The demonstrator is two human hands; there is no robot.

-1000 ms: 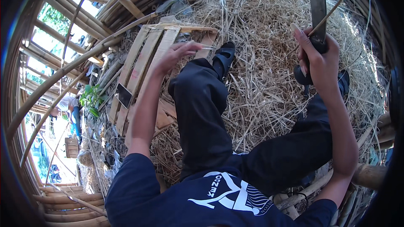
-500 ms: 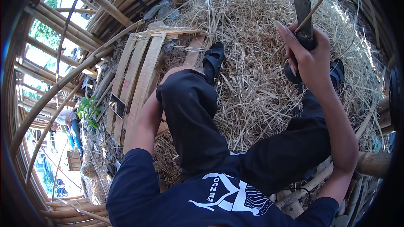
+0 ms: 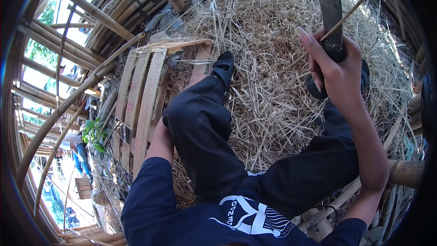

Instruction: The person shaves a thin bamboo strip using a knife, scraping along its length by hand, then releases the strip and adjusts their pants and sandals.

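My right hand (image 3: 337, 70) is closed around the dark handle of a large knife (image 3: 329, 7), whose broad grey blade points up and away from me. A thin bamboo strip (image 3: 359, 5) slants across the blade beside my thumb and runs out to the upper right. My thumb and forefinger lie close to where strip and blade cross; whether they pinch the strip I cannot tell. My left forearm (image 3: 162, 142) passes behind my raised left knee, and the left hand itself is hidden there.
Dry shavings (image 3: 273, 91) cover the ground around my black sandals (image 3: 223, 69). To the left lie a slatted wooden pallet (image 3: 136, 105) with a dark flat phone-like object (image 3: 122, 131) and a green plant (image 3: 94, 135). Bamboo poles (image 3: 73, 100) frame that side; a person (image 3: 79, 152) is beyond.
The view has shifted slightly. The strip crosses the blade a little lower, nearer the handle, while my right hand keeps its grip on the knife. My left forearm shows less beside the knee.
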